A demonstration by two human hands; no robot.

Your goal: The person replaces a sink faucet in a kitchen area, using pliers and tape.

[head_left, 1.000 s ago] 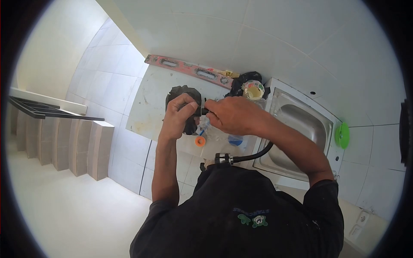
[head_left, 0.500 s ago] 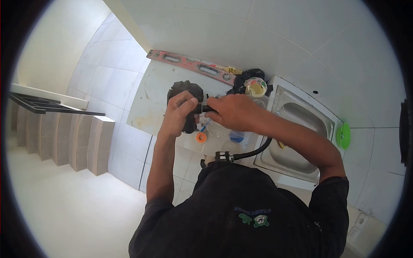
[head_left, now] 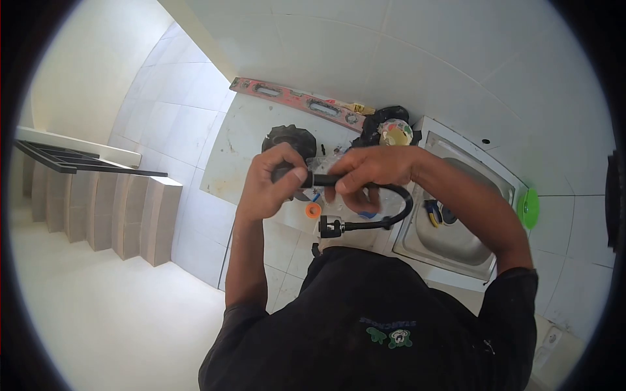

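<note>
My left hand [head_left: 275, 182] is closed round the thick black end of a black hose [head_left: 409, 203]. Close by on the right, my right hand [head_left: 368, 173] has its fingers curled at the hose, slightly blurred. From there the hose bends in a loop and comes back to a black and silver fitting [head_left: 331, 227] in front of my shirt. A crumpled black bag [head_left: 290, 140] lies just beyond my left hand. Below the hands, an orange tape roll [head_left: 313, 210] rests on the white counter [head_left: 238, 146].
A red spirit level [head_left: 293, 99] lies along the wall. At the right is a steel sink [head_left: 450, 251] with a yellow and black tool [head_left: 432, 214] inside, and a green bowl [head_left: 529, 208] beyond. Stairs [head_left: 134, 208] descend at the left.
The hose now shows a fuller loop, and its fitting has moved up and left, away from my shirt. My right hand has moved right, its fingers looser. The view has shifted slightly.
</note>
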